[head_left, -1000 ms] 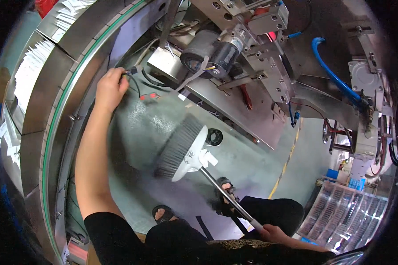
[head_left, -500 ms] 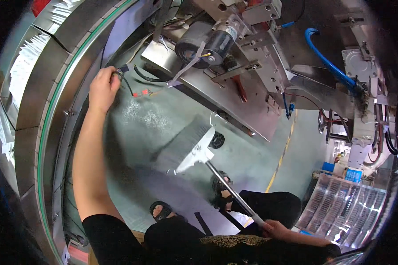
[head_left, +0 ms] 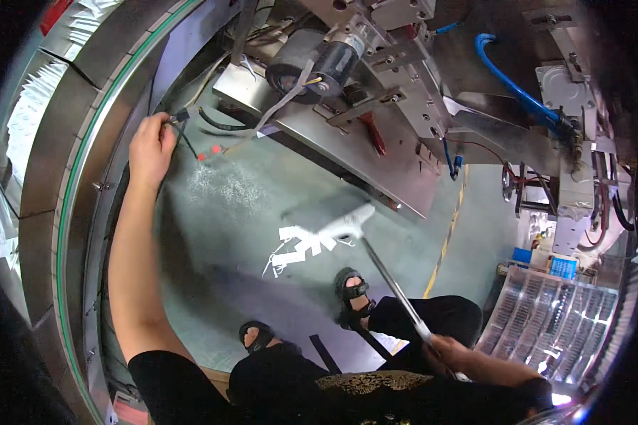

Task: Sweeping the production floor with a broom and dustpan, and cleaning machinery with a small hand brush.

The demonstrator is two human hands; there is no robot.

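Note:
My left hand is closed around a dark cable with a connector, in the gap between the curved conveyor and the machine. Just below, two small red connectors hang on wires. My right hand grips the metal handle of a broom at the lower right. The broom's white head is tilted over the grey floor, its dark bristles blurred. A small heap of white paper scraps lies beside the head. Fine white bits are scattered farther left on the floor.
A curved steel conveyor with a green strip runs along the left, white packets in its outer bins. Overhead stands a machine with a motor and a steel plate. At right is a clear compartment tray. My sandalled feet are below.
The broom head has swung right and turned, uncovering the white paper scraps. A black round thing on the floor is now out of sight. My left hand keeps hold of the cable.

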